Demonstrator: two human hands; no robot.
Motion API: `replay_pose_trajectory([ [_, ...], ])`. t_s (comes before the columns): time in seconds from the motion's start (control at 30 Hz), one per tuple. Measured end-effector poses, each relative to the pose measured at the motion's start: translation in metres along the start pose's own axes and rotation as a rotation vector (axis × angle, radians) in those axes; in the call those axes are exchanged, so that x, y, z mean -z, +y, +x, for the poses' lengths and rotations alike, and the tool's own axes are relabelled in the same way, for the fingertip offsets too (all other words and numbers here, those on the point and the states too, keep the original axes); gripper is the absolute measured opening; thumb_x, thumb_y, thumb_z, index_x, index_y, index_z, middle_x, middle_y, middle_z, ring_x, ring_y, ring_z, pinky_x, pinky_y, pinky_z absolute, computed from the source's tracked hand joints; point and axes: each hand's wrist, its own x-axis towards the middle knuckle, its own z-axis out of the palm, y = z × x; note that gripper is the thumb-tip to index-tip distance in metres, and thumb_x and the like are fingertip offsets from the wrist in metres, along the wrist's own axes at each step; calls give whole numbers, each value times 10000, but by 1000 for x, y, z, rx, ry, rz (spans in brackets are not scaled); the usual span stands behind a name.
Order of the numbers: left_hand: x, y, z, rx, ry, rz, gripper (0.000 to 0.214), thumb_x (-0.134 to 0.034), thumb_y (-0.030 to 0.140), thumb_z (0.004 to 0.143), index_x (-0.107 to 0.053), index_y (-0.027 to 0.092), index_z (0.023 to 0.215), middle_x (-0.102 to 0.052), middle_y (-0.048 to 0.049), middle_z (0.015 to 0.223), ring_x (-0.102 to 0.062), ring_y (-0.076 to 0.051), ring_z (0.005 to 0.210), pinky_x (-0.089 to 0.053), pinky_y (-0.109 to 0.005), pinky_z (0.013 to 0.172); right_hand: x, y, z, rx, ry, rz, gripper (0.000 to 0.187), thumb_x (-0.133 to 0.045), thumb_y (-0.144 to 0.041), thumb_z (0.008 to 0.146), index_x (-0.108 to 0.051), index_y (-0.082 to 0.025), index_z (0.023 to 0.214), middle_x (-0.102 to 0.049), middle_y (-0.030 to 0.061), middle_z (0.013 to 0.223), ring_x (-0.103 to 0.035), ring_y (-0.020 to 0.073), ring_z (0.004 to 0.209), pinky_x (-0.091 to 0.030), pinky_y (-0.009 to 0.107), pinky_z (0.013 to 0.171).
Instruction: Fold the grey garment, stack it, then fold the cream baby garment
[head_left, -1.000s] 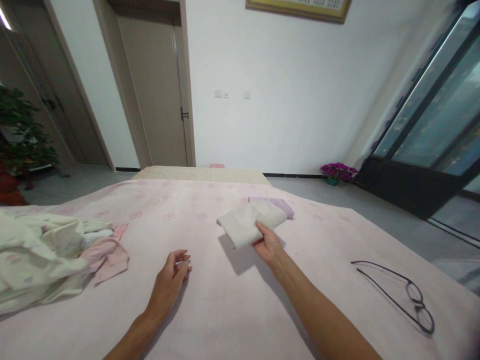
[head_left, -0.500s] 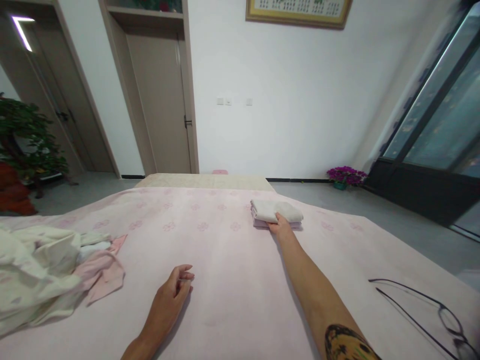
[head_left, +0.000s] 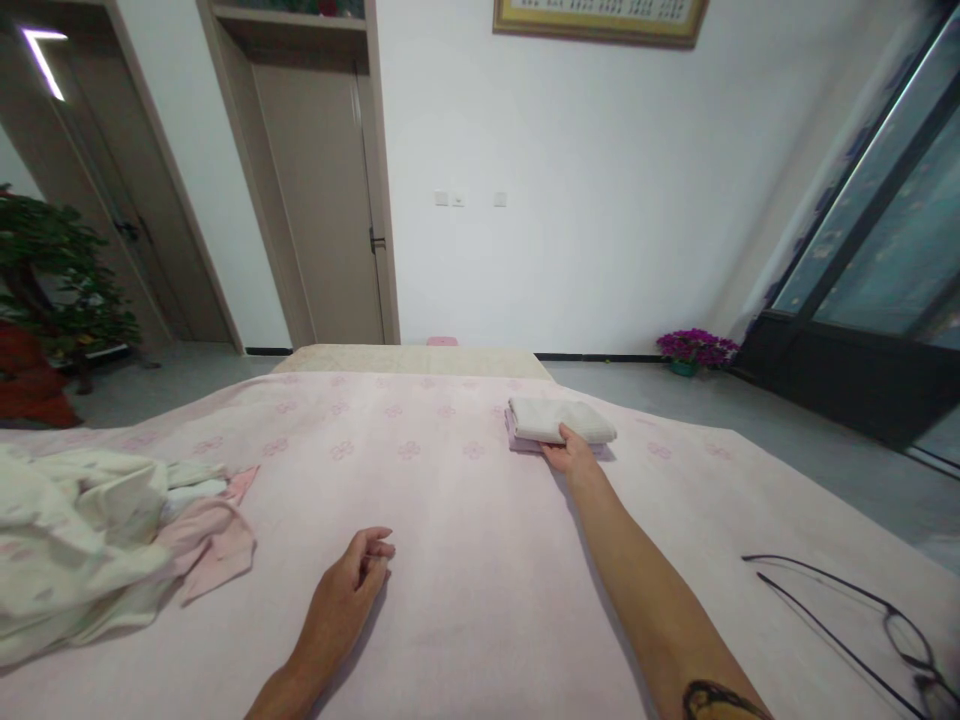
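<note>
A folded white cloth (head_left: pixel 561 419) lies on top of a folded lilac cloth (head_left: pixel 517 438) at the far side of the pink bedsheet (head_left: pixel 465 580). My right hand (head_left: pixel 574 456) reaches out to the near edge of this small stack, thumb on the white cloth and fingers at its underside. My left hand (head_left: pixel 350 581) rests on the sheet nearer to me, fingers loosely curled, holding nothing.
A heap of unfolded white and pink garments (head_left: pixel 97 530) lies at the left. Black-framed glasses (head_left: pixel 862 620) lie at the right edge of the bed. Beyond the bed are doors (head_left: pixel 322 200), a potted plant (head_left: pixel 52 280) and purple flowers (head_left: pixel 694 350).
My right hand carried the folded white cloth forward from mid-bed and laid it on the lilac cloth. It still rests at the stack. My left hand barely moved.
</note>
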Motion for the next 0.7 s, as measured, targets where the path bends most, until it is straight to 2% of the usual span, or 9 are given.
replay_pose_trajectory([
  [0.1, 1, 4, 0, -4, 10, -6, 337, -584, 371, 814, -631, 222, 1113, -714, -63, 1008, -673, -217, 869, -508, -314, 807, 6, 7, -22, -98, 68, -26, 87, -551, -165, 792, -564, -207, 867, -661, 31, 869, -669, 166, 804, -581, 340, 777],
  [0.2, 1, 7, -2, -17, 13, -27, 328, -584, 368, 812, -636, 217, 1098, -713, -60, 988, -673, -208, 845, -511, -313, 796, 13, 20, -54, -117, 72, -42, 147, -566, -84, 766, -555, -197, 859, -655, 30, 832, -663, 141, 769, -584, 279, 739],
  [0.33, 0, 9, -4, 9, 48, -136, 346, -555, 381, 839, -603, 208, 1135, -696, -78, 1037, -677, -194, 793, -520, -311, 719, 24, 39, -102, -47, 10, -72, 297, -675, -34, 691, -588, -182, 933, -677, 38, 905, -660, 126, 814, -562, 245, 808],
  [0.43, 8, 10, -1, -41, 189, -137, 328, -555, 364, 841, -594, 219, 1133, -680, -79, 1085, -664, -193, 828, -516, -326, 761, 28, 50, -134, 124, -111, -297, 372, -721, -65, 652, -653, -178, 1000, -695, 42, 954, -654, 157, 867, -530, 298, 875],
  [0.53, 37, 13, 9, -192, 405, 39, 282, -568, 319, 829, -617, 232, 1093, -667, -74, 1113, -623, -227, 988, -462, -376, 937, 28, 54, -156, 286, -263, -637, 310, -713, -134, 654, -717, -213, 954, -707, 38, 937, -639, 209, 889, -480, 377, 938],
  [0.63, 88, 18, 21, -322, 697, 260, 298, -553, 289, 830, -602, 215, 1114, -623, -94, 1173, -536, -277, 1170, -366, -432, 1064, 24, 54, -167, 395, -379, -866, 220, -679, -167, 658, -741, -251, 852, -704, 31, 942, -616, 242, 949, -418, 411, 1002],
  [0.7, 127, 21, 27, -343, 937, 401, 344, -568, 267, 822, -572, 180, 1154, -589, -117, 1205, -486, -307, 1216, -320, -471, 1090, 22, 54, -168, 447, -409, -946, 188, -651, -175, 665, -739, -257, 810, -696, 30, 930, -604, 248, 964, -400, 416, 1010],
])
